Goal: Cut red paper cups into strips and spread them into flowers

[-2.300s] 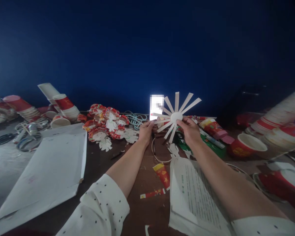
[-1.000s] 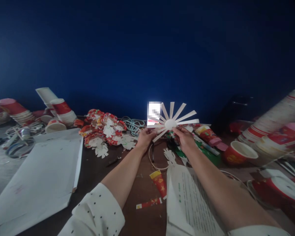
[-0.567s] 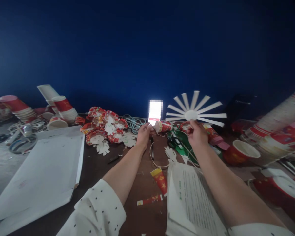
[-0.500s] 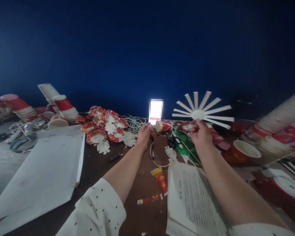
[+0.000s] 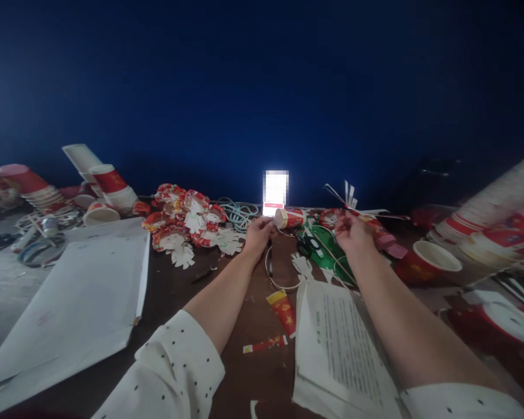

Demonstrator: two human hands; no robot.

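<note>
My right hand (image 5: 354, 234) is closed on a paper cup cut into splayed strips (image 5: 350, 196). The strips are tipped nearly edge-on, and the fingers partly cover them. In front of the glowing phone (image 5: 275, 192), my left hand (image 5: 258, 237) has its fingers drawn together; whether something small is between them I cannot make out. A red paper cup (image 5: 290, 217) lies on its side between the hands. Below my right hand are dark-handled scissors (image 5: 304, 243) and a green piece (image 5: 322, 256) with a pale cord across it.
Red-and-white paper cut-outs (image 5: 194, 218) lie piled left of centre, beside a coiled light-blue cable (image 5: 240, 214). A white board (image 5: 82, 302) is at left, printed sheets (image 5: 343, 343) in front. Red cup scraps (image 5: 282, 311) lie on the brown table (image 5: 236, 378). Stacked cups (image 5: 493, 201) lean at right.
The cut cup in my right hand has tipped from facing me, strips fanned wide, to almost edge-on and lower. My left hand has stayed by the phone. The view has shifted slightly.
</note>
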